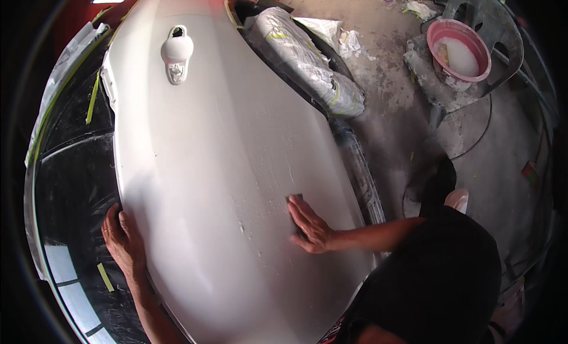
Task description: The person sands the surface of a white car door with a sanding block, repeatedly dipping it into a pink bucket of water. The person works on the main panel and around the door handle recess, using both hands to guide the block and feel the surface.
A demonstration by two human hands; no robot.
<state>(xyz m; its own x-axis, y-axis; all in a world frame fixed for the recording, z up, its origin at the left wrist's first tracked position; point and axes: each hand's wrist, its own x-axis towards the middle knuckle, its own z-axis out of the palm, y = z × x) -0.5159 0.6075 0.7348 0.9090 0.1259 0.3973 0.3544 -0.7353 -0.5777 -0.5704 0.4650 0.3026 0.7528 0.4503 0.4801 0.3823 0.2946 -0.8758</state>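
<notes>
A white car door panel (201,143) runs away from me, with water drops and wet streaks on its right half. My right hand (310,228) lies on that wet part, closed over a small dark piece of sandpaper (295,198). Only the edges of the sandpaper show past the fingers. On the left, my left hand (124,240) rests at the edge of the dark window (77,178), its fingers apart and nothing held. Farther up the panel is a white door handle recess (177,55).
At the far right, a pink basin (435,30) with whitish suds stands on a worn grey plastic chair (419,63). Silvery wrapping (290,54) covers the wheel. Yellow-green tape strips (105,277) stick to the window. A thin cable (486,128) lies on the stained floor (384,95).
</notes>
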